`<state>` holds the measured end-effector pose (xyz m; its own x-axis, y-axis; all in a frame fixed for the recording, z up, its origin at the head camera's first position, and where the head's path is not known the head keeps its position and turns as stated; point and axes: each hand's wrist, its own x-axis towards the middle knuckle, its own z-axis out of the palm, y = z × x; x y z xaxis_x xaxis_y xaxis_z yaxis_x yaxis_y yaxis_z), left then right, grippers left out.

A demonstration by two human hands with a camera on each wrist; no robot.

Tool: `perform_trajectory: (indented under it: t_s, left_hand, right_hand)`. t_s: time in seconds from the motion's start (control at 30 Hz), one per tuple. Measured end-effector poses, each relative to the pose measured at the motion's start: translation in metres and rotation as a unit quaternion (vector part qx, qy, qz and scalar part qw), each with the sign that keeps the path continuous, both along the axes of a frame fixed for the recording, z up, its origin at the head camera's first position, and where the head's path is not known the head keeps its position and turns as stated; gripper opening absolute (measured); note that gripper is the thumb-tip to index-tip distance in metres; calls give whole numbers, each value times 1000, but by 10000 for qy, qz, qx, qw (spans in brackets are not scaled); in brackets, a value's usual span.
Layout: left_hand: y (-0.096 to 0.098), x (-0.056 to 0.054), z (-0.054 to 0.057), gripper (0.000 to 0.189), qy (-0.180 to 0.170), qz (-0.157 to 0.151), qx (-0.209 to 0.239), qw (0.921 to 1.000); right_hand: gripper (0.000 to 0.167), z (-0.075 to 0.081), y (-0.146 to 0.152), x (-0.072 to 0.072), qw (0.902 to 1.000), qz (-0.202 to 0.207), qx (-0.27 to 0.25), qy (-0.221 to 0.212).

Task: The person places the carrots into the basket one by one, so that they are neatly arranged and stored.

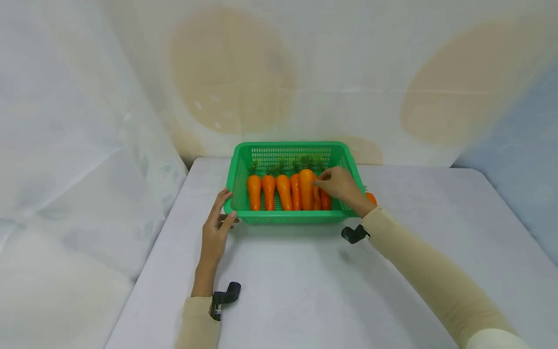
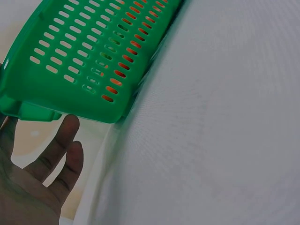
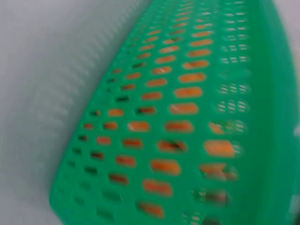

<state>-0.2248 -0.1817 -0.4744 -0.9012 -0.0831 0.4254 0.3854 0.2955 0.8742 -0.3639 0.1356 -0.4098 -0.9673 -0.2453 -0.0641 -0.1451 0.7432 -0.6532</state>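
Observation:
A green plastic basket [image 1: 289, 216] with slotted walls holds a row of several orange carrots [image 1: 255, 193] with green leafy tops. My left hand [image 1: 214, 234] rests at the basket's front left corner, fingertips at the rim. In the left wrist view two of its fingers [image 2: 70, 129] extend loosely below the rim. My right hand [image 1: 342, 185] reaches over the basket's right side, thumb and forefinger close together. Their tips are right at the side of one larger-looking carrot [image 1: 306, 188] that overlaps its neighbours; I cannot tell whether they pinch it.
Another orange carrot [image 1: 371, 198] shows just outside the basket's right wall, partly hidden by the basket and forearm. A white cloth covers the table [image 1: 287, 291]. Behind it hangs a patterned backdrop [image 1: 331, 63], with more fabric at both sides.

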Motion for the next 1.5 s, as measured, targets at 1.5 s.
perform_trajectory:
  t_s: [1.5]
  left_hand:
    - [-2,0,-2,49,-303,59,69,9995]
  right_hand:
    - [57,-41,145,36,9908,-1266,159,-448]
